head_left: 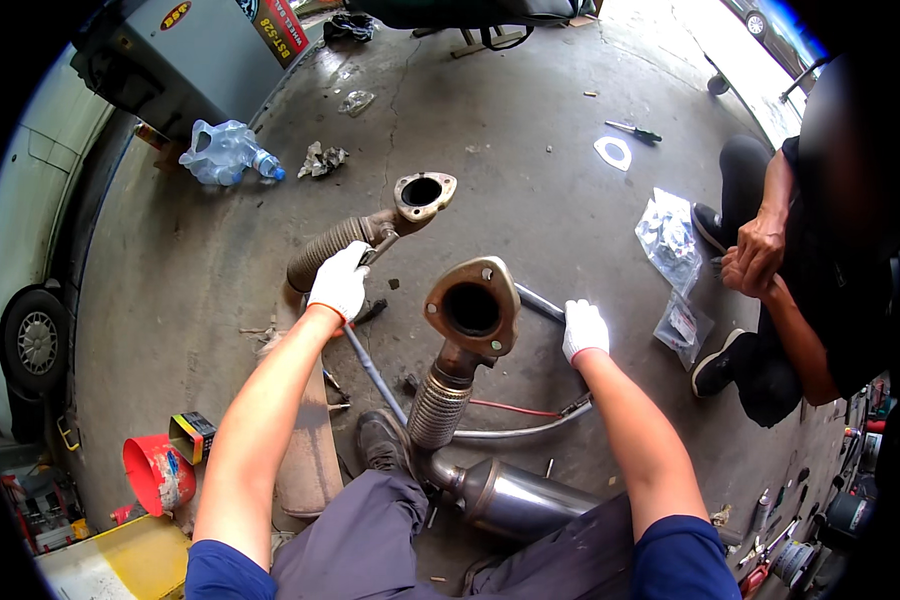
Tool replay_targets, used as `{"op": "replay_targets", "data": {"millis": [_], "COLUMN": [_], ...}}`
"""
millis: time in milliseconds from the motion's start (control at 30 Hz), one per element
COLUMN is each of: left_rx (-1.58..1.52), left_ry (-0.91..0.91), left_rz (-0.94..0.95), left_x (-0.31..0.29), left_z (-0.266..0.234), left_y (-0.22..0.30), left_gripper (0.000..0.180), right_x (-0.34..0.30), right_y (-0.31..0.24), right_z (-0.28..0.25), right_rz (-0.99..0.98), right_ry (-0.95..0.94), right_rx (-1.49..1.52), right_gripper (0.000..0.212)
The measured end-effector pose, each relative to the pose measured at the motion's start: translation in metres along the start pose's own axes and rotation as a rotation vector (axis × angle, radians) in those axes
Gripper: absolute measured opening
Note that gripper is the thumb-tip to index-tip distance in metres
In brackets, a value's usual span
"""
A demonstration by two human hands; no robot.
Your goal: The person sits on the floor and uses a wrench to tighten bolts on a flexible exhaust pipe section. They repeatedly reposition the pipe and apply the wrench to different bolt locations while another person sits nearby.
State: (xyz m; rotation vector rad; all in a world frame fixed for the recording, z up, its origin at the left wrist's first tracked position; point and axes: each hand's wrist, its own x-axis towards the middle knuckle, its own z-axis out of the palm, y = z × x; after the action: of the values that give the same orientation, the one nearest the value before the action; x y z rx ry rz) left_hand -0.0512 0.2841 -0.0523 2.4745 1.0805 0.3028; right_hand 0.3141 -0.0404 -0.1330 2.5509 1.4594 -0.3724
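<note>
My left hand point(340, 284), in a white glove, is closed around a slim metal tool point(381, 248) whose kind I cannot make out. The tool's tip is beside a rusty flexible exhaust pipe point(332, 245) with a flange, lying on the floor. My right hand point(585, 330), also gloved, is closed at a grey hose point(538, 301); its fingers are partly hidden. Between my arms a second exhaust pipe point(440, 402) stands up, its three-hole flange point(508, 318) facing me. Below, it joins a shiny metal canister point(530, 498) between my legs.
At the right a person point(820, 270) crouches, hands together. Near them lie plastic bags point(667, 238), a white gasket point(613, 153) and a screwdriver point(635, 131). A crumpled plastic bottle point(228, 153), a red container point(158, 474) and a car wheel point(35, 340) are at the left.
</note>
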Motion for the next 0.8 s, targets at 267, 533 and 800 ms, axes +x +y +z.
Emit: {"op": "replay_targets", "data": {"millis": [267,533,800], "left_rx": [0.047,0.002,-0.037], "left_ry": [0.081,-0.002,-0.028], "left_rz": [-0.019,-0.076,-0.191], "left_x": [-0.007,-0.001,0.022], "left_z": [0.008,-0.006,-0.019], "left_y": [0.007,0.028,0.054], "left_gripper": [0.038,0.030,0.038], "right_x": [0.005,0.004,-0.050], "right_y": [-0.004,-0.002,-0.017], "right_z": [-0.013,-0.009,-0.033], "right_rz": [0.029,0.028,0.042], "right_ry": [-0.156,-0.212,0.450], "right_rx": [-0.018,0.009,0.385], "right_gripper": [0.026,0.026,0.014]}}
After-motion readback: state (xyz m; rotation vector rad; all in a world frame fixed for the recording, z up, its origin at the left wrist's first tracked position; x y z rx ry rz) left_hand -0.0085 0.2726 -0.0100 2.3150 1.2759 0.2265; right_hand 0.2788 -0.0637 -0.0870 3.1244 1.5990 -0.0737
